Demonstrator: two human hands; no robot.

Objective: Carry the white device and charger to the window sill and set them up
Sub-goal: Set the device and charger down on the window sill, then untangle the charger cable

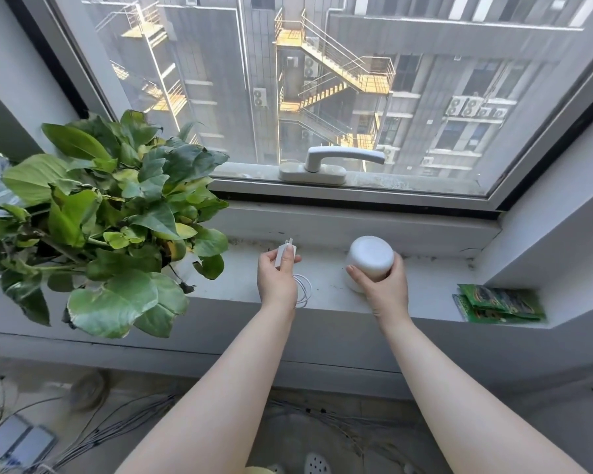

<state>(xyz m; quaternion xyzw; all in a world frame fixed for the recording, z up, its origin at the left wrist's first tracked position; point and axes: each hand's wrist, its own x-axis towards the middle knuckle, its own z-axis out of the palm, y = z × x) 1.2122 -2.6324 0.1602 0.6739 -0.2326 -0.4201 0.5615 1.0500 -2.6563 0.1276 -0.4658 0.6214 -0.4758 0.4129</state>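
Both items have reached the sill (425,295): right hand (382,285) wraps its fingers round the device (370,256) resting there, left hand (277,277) pinches the charger (283,254) just above. Plugging in seems left.

Leafy green plant (96,213) occupies the 9 o'clock side, some leaves yellowing. White window handle (326,164) sits at centre, lever pointing toward 3 o'clock. Green packets (498,302), stacked, lie at 4 o'clock. Loose grey cables (93,436) run across the floor at 7 o'clock. Grey buildings with yellow stairways (336,73) at 12 o'clock.
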